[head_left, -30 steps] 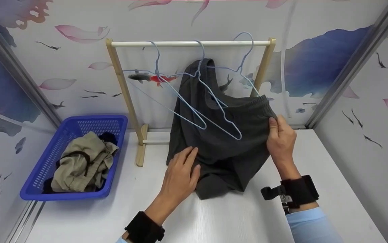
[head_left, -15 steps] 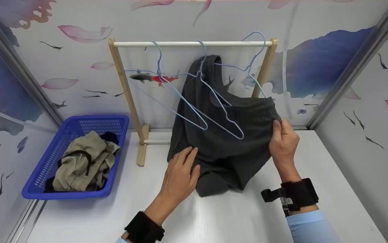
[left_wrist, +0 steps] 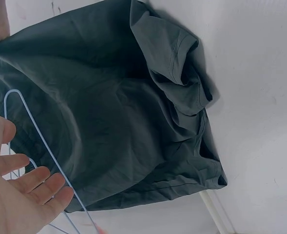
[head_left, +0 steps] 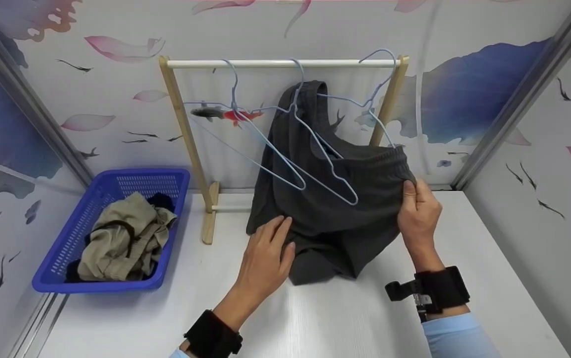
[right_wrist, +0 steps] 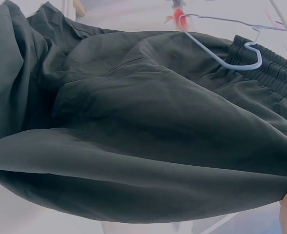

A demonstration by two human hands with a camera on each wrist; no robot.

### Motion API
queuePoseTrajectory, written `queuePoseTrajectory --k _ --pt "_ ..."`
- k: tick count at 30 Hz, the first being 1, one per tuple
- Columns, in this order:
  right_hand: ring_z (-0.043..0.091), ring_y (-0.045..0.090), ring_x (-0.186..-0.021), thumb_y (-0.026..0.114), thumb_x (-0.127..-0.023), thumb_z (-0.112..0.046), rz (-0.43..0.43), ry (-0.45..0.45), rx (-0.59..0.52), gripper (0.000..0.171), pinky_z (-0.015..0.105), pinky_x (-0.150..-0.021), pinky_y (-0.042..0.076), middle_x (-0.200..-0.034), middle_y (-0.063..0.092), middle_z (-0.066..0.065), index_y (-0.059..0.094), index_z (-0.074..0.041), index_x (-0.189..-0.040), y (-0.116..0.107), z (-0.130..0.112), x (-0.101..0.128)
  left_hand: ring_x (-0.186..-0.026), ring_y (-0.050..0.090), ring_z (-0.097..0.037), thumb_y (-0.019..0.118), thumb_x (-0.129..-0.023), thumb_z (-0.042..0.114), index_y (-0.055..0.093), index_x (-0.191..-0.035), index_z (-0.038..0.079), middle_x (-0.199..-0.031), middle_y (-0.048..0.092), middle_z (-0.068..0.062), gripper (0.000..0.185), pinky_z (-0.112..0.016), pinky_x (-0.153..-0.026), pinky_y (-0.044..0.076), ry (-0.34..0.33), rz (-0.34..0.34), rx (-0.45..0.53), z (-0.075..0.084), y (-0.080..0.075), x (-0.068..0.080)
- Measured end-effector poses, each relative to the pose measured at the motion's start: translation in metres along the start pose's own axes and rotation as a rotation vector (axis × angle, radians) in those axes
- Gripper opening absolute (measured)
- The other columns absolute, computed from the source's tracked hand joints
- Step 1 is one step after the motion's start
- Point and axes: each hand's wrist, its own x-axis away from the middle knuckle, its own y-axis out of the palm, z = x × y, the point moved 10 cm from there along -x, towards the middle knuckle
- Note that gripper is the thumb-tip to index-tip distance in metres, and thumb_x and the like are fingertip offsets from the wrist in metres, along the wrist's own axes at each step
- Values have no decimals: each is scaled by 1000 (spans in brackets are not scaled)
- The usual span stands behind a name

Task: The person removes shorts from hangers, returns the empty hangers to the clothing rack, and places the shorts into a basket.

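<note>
- Hanging step under way: right hand (head_left: 418, 211) pinches the elastic waistband of the dark grey shorts (head_left: 332, 199), which drape from a blue wire hanger (head_left: 315, 144) on the rack's rail (head_left: 280, 63) down to the table (head_left: 345, 318).
- Left hand (head_left: 265, 261), fingers straight, presses the fabric's lower edge.
- Next move likely calls for drawing the waistband along the hanger.
- Against the earlier frames, the right hand sits slightly lower; the left is unchanged.

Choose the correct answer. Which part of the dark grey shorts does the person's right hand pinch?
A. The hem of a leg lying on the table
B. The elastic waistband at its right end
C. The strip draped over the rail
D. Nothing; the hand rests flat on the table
B: the right hand pinches the ribbed waistband corner of the dark grey shorts, while the left hand lies with straight fingers on the fabric lower down.
</note>
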Motion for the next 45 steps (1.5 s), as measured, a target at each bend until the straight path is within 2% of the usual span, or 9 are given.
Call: queuePoseTrajectory --k 24,31,38,45 --pt "3 48 -70 57 -106 -9 -53 93 20 23 19 -67 36 -80 63 17 66 8 -93 0 30 34 -124 59 -31 64 -102 20 58 -144 1 -138 59 -17 46 -47 -100 51 5 15 -11 -1 -2 3" --pt "6 44 -67 57 -106 -8 -62 102 35 24 20 -64 34 -74 55 14 63 7 -88 -2 36 40 -126 58 -30 62 -103 21 58 -145 2 -140 59 -15 46 -46 -102 50 -7 -4 -8 -1 0 4" --pt "5 46 -68 56 -106 -8 -72 125 33 24 20 -64 35 -77 60 15 65 8 -90 -2 45 47 -126 59 -30 62 -103 21 58 -145 2 -139 59 -15 46 -45 -102 50 -7 -3 -16 -2 -1 5" --pt "7 42 -63 55 -106 -8 -96 143 39 26 21 -60 32 -70 49 4 61 6 -85 -2 51 56 -124 59 -31 64 -101 20 58 -143 1 -138 59 -17 46 -45 -101 50 10 18 -21 -2 -2 6"
